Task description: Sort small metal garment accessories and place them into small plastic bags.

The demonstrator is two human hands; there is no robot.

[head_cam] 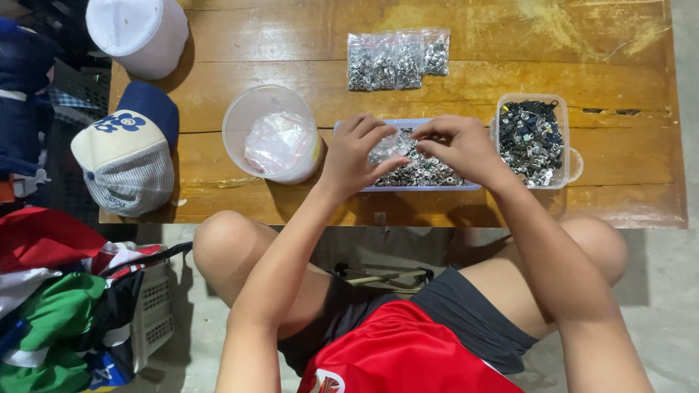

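- I see a low wooden table [510,44], worn and scratched.
- Upper centre: small filled clear bags [397,60].
- Centre: round tub [271,133], shallow tray [422,175].
- Right: clear container [533,138].
- Left edge: two caps [129,156].

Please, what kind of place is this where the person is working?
Probably a small home workshop for hand packing of metal parts. A low wooden table holds a tray of small metal pieces, filled clear bags and a tub of darker parts. Both hands, left hand and right hand, hold a small bag.
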